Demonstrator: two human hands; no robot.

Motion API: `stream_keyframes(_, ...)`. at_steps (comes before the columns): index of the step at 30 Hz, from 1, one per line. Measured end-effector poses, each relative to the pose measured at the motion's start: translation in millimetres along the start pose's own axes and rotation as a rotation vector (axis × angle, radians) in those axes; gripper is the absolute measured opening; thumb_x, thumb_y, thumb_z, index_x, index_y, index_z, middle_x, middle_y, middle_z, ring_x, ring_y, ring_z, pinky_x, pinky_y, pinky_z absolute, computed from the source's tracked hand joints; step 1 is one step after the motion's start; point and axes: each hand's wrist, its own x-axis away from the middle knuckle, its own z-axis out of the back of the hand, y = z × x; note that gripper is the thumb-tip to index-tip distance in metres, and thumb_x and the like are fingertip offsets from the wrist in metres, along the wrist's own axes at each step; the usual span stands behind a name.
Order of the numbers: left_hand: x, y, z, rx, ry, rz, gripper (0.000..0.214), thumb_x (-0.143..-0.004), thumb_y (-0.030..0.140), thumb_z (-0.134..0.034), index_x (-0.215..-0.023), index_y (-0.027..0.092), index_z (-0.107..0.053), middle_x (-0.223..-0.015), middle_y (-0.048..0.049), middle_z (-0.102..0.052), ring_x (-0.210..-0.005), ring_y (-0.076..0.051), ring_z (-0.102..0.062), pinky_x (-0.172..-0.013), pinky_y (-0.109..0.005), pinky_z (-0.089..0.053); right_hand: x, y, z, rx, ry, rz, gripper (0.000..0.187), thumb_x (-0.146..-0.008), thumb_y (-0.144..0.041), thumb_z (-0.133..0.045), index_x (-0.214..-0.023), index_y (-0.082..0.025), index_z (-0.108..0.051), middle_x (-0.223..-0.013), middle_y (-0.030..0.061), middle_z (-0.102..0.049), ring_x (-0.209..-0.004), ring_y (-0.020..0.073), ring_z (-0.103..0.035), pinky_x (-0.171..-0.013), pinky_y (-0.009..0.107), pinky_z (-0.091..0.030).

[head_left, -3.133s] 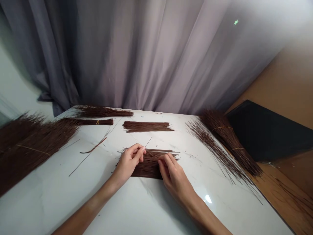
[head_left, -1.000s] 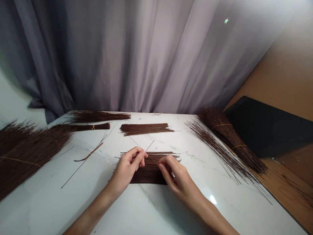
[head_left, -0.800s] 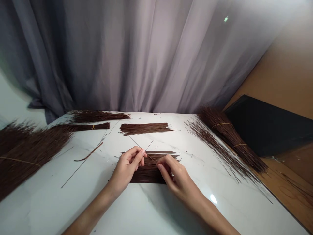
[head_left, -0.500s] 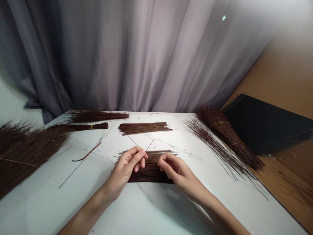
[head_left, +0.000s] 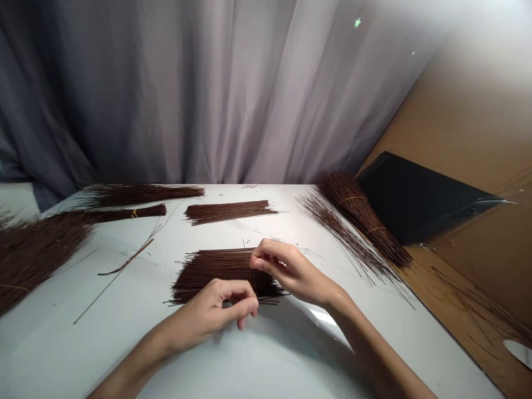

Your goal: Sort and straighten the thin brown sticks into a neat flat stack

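Note:
Both of my hands are closed in pinches above a loose pile of dark brown thin stems (head_left: 208, 274) lying crosswise on the white table. A single thin stem (head_left: 253, 280), very faint, runs between the two pinches. My left hand (head_left: 220, 307) holds its near end at the pile's front edge. My right hand (head_left: 291, 269) grips it higher up, over the pile's right part, and hides some of the stems there. Beyond the pile lies a smaller sheaf of trimmed stems (head_left: 228, 211).
Tied bundles of stems rest at left (head_left: 41, 249) and right (head_left: 366, 216), with loose stems (head_left: 344, 233) beside the right one. Further left are a yellow-banded bundle (head_left: 145, 213) and several stray stems (head_left: 128, 260) on the white table (head_left: 137, 343). A grey curtain (head_left: 208, 94) hangs behind.
My left hand has come down toward the near edge of the pile, and my right hand has moved up over it. The stem now spans both pinches. My view has shifted to the right.

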Motion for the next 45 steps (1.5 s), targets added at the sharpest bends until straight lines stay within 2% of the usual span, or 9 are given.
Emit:
stream_keyframes(4,-12,-12,5.0,-0.090,0.307,-0.005,0.036,-0.100,0.046,-0.053,-0.076,0.020,-0.061,-0.068,0.0022,-0.057,-0.064,-0.015,-0.046,-0.059,-0.026,-0.031,14,-9,-7,0.414,0.105,0.127,0.022,-0.106,-0.022,-0.041,-0.095,-0.019,-0.060,-0.087,0.0055,-0.062,-0.078,0.0163,-0.053,-0.066,0.029,-0.038)
stream_keyframes(8,-15,-13,11.4,0.090,0.437,-0.011,0.033,-0.100,0.047,-0.052,-0.083,0.020,-0.062,-0.069,0.0022,-0.055,-0.064,-0.014,-0.045,-0.061,-0.024,-0.035,27,4,-20,0.254,0.007,0.071,0.018,-0.106,-0.023,-0.043,-0.096,-0.020,-0.058,-0.087,0.0028,-0.063,-0.069,0.0126,-0.054,-0.063,0.026,-0.040)
stream_keyframes(11,-8,-4,9.6,0.204,0.364,-0.019,0.032,-0.100,0.045,-0.052,-0.082,0.020,-0.062,-0.068,0.0024,-0.054,-0.065,-0.014,-0.047,-0.062,-0.023,-0.036,21,22,-19,0.105,-0.043,-0.041,0.017,-0.105,-0.028,-0.048,-0.095,-0.020,-0.058,-0.086,0.0017,-0.064,-0.070,0.0126,-0.054,-0.063,0.025,-0.042)
stream_keyframes(16,-1,-3,-1.1,0.068,0.003,0.084,0.030,-0.097,0.044,-0.056,-0.082,0.020,-0.066,-0.068,0.0012,-0.060,-0.062,-0.014,-0.048,-0.056,-0.024,-0.033,6,26,-8,0.105,0.007,0.015,0.020,-0.106,-0.030,-0.047,-0.096,-0.020,-0.061,-0.091,0.0040,-0.065,-0.078,0.0145,-0.057,-0.071,0.026,-0.046)
stream_keyframes(22,-15,-19,6.3,0.198,0.321,0.036,0.032,-0.097,0.045,-0.055,-0.080,0.019,-0.061,-0.063,0.0029,-0.054,-0.059,-0.013,-0.049,-0.058,-0.023,-0.040,22,9,-17,0.218,0.094,0.093,0.023,-0.107,-0.027,-0.042,-0.099,-0.020,-0.063,-0.086,0.0059,-0.064,-0.074,0.0157,-0.057,-0.066,0.028,-0.044)
stream_keyframes(30,-5,5,9.8,0.403,0.262,0.026,0.030,-0.097,0.042,-0.055,-0.081,0.018,-0.064,-0.060,0.0039,-0.052,-0.052,-0.010,-0.040,-0.058,-0.022,-0.042,19,26,-8,-0.018,-0.053,-0.094,0.024,-0.105,-0.036,-0.048,-0.095,-0.020,-0.064,-0.087,0.0033,-0.066,-0.073,0.0139,-0.056,-0.064,0.026,-0.045)
stream_keyframes(36,1,-2,3.3,0.182,-0.031,0.094,0.031,-0.094,0.046,-0.059,-0.079,0.019,-0.064,-0.064,0.0005,-0.058,-0.059,-0.014,-0.051,-0.056,-0.024,-0.040,1,28,-6,-0.011,-0.053,0.003,0.025,-0.104,-0.035,-0.051,-0.093,-0.019,-0.066,-0.095,0.0062,-0.064,-0.085,0.0168,-0.059,-0.077,0.030,-0.050)
stream_keyframes(42,-7,-11,5.9,0.152,0.312,0.076,0.033,-0.098,0.047,-0.053,-0.080,0.020,-0.060,-0.068,0.0037,-0.056,-0.047,-0.008,-0.049,-0.047,-0.021,-0.039,15,12,-6,-0.021,-0.023,0.026,0.021,-0.105,-0.031,-0.049,-0.099,-0.021,-0.066,-0.099,0.0072,-0.062,-0.089,0.0177,-0.059,-0.078,0.031,-0.051)
stream_keyframes(45,-8,-9,4.0,0.295,0.318,0.043,0.034,-0.099,0.048,-0.054,-0.082,0.019,-0.060,-0.067,0.0044,-0.054,-0.042,-0.006,-0.044,-0.042,-0.019,-0.036,22,17,-5,-0.060,-0.124,-0.023,0.023,-0.105,-0.031,-0.050,-0.095,-0.020,-0.068,-0.094,0.0059,-0.062,-0.086,0.0172,-0.058,-0.077,0.031,-0.051)
